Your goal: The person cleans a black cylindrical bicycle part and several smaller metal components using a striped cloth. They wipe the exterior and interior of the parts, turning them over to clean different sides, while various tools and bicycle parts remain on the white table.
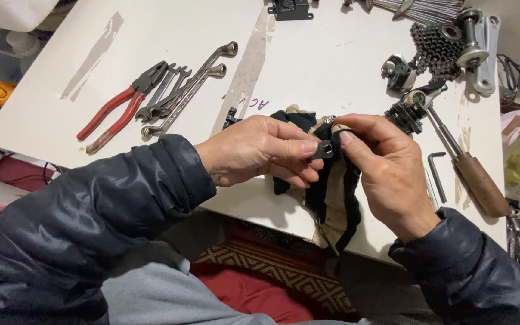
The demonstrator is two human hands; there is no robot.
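A white bench [151, 78] fills most of the view, its near edge running across just under the two hands. Both arms wear dark padded sleeves and come in from the lower corners.

Between the hands hangs a dirty rag [332, 192], black and tan, bunched at the top and trailing down past the bench edge. The left hand [254, 150] has its grip clenched: thumb and forefinger pinch a small dark metal part [322, 150], which juts out to the right of the fingertips and lies against the rag. The right hand [386, 168] grasps the rag, thumb tip pressed beside the small part and the cloth gathered under the fingers. The part thus sits right between the two thumbs, touching the cloth, above the bench edge and not resting on the bench.

On the left of the bench lie red-handled pliers [121, 102] and, just beside them, a fan of steel spanners [182, 90]. On the right lies a wooden-handled tool [470, 174] with a long metal shaft, and near it a black hex key [437, 171]. Further back are a dark toothed cassette [434, 51], a silver crank arm [489, 54] and a derailleur [407, 111] close behind the right hand.
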